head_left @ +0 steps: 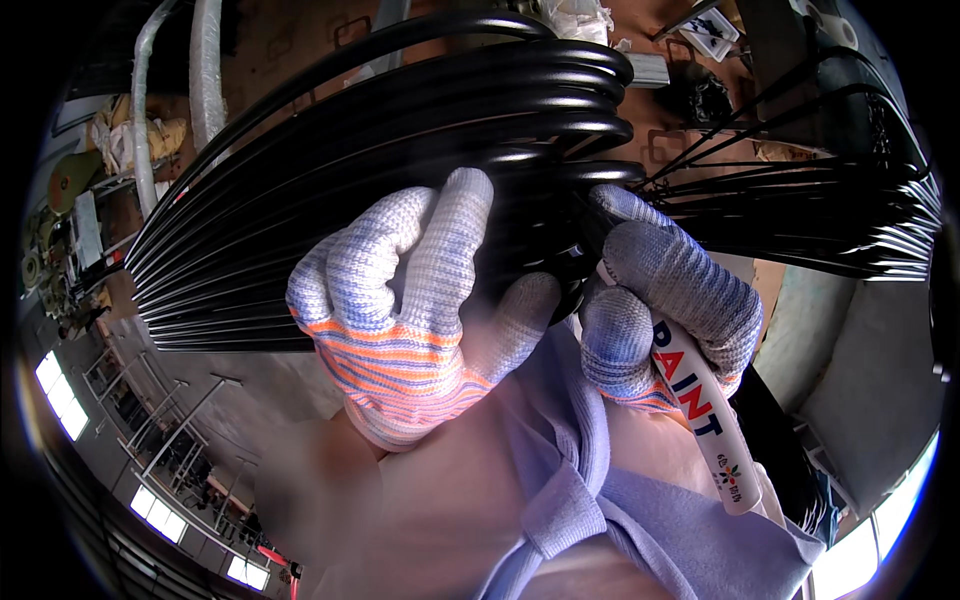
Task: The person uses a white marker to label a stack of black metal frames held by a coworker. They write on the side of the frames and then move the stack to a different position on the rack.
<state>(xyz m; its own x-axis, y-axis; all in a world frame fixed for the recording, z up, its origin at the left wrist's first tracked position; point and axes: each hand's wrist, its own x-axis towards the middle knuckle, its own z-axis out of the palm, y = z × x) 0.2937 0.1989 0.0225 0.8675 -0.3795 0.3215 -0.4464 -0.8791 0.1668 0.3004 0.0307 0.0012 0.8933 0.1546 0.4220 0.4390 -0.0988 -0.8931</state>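
Note:
My left hand [405,310], in a white, blue and orange striped knit glove, rests against a stack of glossy black bent tubes [390,130]. Its index finger stretches forward, the other fingers bend loosely, and the thumb stands apart with nothing gripped. Beside it, my right hand [665,300] wears a matching glove with greyed fingertips. Its fingers and thumb close round a white marker pen [708,425] with red and blue print. The pen slants, its back end toward my body and its front end toward the tubes. The fingers and dark shadow hide the tip.
Thin black rods [800,205] with shiny ends lie bundled at the right. A knotted lavender cloth [565,510] hangs across my front. Plastic-wrapped poles [207,80] stand at the far left. Across the brown floor [290,50] is a white tray [710,35].

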